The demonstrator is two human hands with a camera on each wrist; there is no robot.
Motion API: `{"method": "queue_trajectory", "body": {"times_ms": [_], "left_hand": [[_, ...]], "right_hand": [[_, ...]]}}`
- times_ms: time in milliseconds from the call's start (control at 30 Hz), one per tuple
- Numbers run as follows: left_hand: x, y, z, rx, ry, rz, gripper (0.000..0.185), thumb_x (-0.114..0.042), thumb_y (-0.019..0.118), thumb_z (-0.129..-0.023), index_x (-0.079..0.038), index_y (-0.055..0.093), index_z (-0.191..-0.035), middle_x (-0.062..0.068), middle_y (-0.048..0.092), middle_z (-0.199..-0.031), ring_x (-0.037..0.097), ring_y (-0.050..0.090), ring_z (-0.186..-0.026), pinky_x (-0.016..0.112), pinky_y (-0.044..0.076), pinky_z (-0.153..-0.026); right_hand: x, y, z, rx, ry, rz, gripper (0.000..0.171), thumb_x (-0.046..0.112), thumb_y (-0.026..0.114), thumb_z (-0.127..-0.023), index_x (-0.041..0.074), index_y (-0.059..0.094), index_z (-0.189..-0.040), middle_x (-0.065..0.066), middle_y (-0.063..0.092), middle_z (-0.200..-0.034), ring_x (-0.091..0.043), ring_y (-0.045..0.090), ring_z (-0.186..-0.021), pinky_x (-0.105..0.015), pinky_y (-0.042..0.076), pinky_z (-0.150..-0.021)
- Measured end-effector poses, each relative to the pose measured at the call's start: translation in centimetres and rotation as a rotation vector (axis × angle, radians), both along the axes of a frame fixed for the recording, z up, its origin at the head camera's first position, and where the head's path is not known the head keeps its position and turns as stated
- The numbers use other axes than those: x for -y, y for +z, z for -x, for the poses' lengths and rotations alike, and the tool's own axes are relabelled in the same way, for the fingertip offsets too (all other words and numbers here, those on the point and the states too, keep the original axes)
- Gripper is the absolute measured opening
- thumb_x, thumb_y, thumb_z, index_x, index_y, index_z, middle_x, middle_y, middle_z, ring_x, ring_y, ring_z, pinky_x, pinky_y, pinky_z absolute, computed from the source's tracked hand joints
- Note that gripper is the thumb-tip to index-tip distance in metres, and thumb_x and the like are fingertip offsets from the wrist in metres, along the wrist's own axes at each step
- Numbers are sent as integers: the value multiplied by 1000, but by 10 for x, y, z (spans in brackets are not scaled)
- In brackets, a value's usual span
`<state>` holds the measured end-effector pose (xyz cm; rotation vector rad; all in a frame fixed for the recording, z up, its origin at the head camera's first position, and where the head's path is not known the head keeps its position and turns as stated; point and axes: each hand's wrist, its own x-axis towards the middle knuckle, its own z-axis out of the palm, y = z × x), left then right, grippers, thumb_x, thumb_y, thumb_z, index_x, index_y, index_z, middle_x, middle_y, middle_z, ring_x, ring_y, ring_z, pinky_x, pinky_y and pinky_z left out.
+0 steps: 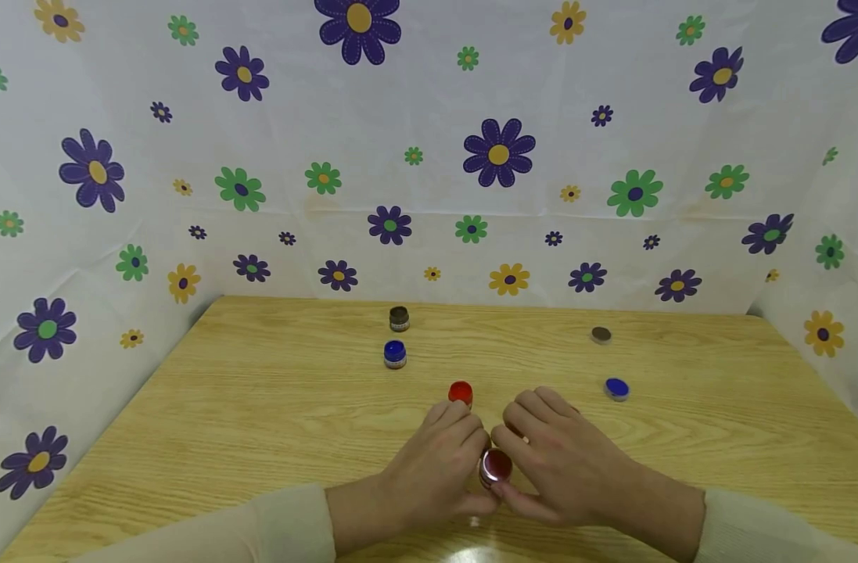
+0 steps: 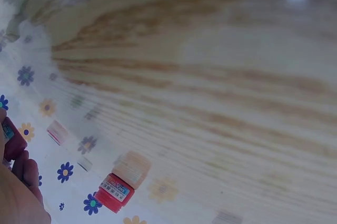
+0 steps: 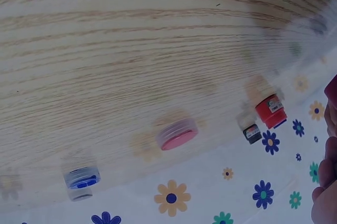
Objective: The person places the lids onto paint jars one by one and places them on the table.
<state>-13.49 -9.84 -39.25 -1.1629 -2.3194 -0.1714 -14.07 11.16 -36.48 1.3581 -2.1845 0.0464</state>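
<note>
Both hands meet over a small dark red paint jar (image 1: pixel 496 466) at the front of the table, its shiny round lid facing up. My left hand (image 1: pixel 439 465) grips its left side, fingers curled. From the right, my right hand (image 1: pixel 565 461) holds the same jar with its thumb at the lid's near edge and fingers bent round the far side. At the left wrist view's edge, part of the jar's label shows on the dark red jar (image 2: pixel 14 139). Just beyond the left knuckles stands an open red paint jar (image 1: pixel 460 392), partly covered by the hand.
Farther back stand an open blue jar (image 1: pixel 395 354) and a dark jar (image 1: pixel 398 318). On the right lie a blue lid (image 1: pixel 616 389) and a dark lid (image 1: pixel 601 335). A pinkish-red lid (image 3: pixel 178 134) shows in the right wrist view. A flowered cloth (image 1: pixel 429 188) borders the table.
</note>
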Motion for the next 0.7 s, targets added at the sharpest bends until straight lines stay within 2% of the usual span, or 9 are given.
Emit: {"method": "queue_trajectory", "body": {"times_ms": [300,567,700], "left_hand": [[1,0,0,10,2,12,44,-54,80,-69,-17,61,-84,-9,55,-81,12,42,-83,25,35,-80],[1,2,0,-6,1,3,46,-56,80,-69,-16,61,-83,-8,57,-82,12,43,-84,26,36,-81],[1,3,0,-13,10,-8,46,-55,80,-68,-16,60,-82,-8,57,-81,12,43,-84,26,37,-82]], "right_hand": [[3,-3,0,-4,9,26,30,46,59,-87,18,51,-80,6,46,-80,-16,43,-81,-31,35,-80],[9,-1,-5,20,-63,70,31,45,54,-88,18,47,-75,8,40,-73,-13,37,-74,-30,34,-75],[11,0,-5,15,-85,55,37,49,52,-91,17,47,-73,7,40,-72,-14,38,-74,-31,35,-76]]}}
